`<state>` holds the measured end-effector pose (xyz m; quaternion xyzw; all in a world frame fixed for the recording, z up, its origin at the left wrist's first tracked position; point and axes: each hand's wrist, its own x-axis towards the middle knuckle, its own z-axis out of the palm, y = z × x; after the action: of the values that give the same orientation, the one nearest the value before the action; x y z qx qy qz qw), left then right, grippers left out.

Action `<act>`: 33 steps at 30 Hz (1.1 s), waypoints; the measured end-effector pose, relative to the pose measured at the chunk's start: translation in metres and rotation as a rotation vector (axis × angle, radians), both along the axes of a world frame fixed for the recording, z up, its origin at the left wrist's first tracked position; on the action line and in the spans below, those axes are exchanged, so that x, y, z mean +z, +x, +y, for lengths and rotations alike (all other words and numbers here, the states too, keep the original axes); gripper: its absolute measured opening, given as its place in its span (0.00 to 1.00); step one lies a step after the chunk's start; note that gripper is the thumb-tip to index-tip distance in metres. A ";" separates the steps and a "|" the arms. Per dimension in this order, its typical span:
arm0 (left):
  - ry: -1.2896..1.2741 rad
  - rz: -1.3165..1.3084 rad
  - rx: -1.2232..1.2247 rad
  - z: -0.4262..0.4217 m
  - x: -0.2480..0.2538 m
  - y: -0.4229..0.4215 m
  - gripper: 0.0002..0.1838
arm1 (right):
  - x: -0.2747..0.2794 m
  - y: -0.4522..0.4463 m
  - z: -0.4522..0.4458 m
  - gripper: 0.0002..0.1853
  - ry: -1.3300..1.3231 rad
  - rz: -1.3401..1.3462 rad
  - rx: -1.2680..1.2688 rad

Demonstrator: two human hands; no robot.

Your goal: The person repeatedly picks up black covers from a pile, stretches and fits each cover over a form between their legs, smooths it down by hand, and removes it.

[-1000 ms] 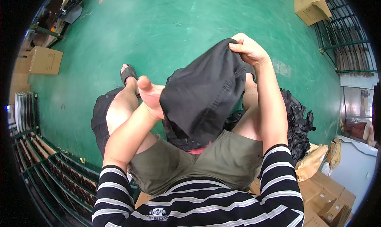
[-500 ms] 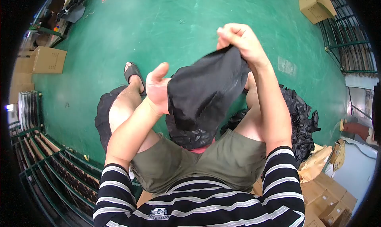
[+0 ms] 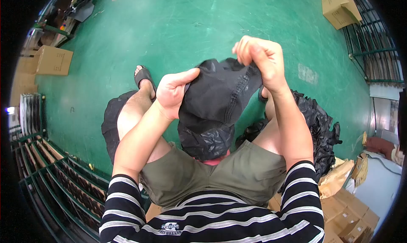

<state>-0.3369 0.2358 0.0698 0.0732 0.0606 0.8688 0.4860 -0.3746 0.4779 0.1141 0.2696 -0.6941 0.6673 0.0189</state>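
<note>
A piece of black fabric [image 3: 210, 98] with a gathered, stitched seam along its right side hangs between my two hands above my lap. My left hand [image 3: 173, 92] grips its left edge, thumb lying on top and fingers hidden beneath the cloth. At the upper right, my right hand [image 3: 263, 62] is closed with its fingers curled, pinching the fabric's corner. Below, more shiny black fabric [image 3: 207, 141] lies between my thighs, over something pink of which only a sliver shows.
A heap of crumpled black fabric [image 3: 316, 128] lies beside my right leg, and another black piece [image 3: 112, 120] by my left. Cardboard boxes [image 3: 54, 60] stand at the left, upper right and lower right. Green metal racks [image 3: 63, 179] flank the green floor [image 3: 169, 22].
My left thumb has come down from upright onto the fabric. My right hand has shifted slightly down and right. The fabric has turned, so its stitched seam now shows.
</note>
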 end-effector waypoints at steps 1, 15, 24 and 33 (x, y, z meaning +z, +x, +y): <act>0.000 -0.002 -0.005 0.002 0.003 0.001 0.32 | -0.004 0.001 0.001 0.26 0.000 -0.002 -0.005; -0.027 0.240 0.073 0.007 -0.014 -0.002 0.54 | -0.010 -0.017 -0.010 0.33 -0.092 -0.161 -0.792; -0.523 0.346 0.067 -0.005 0.017 -0.001 0.44 | -0.015 -0.032 0.030 0.34 0.033 -0.498 -0.041; -0.282 0.209 -0.100 -0.062 -0.027 0.017 0.27 | -0.065 0.001 -0.008 0.28 -0.122 -0.831 0.954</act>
<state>-0.3199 0.1741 0.0433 0.0968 0.2283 0.8141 0.5251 -0.3741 0.4696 0.0495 0.2660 -0.4077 0.6897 -0.5360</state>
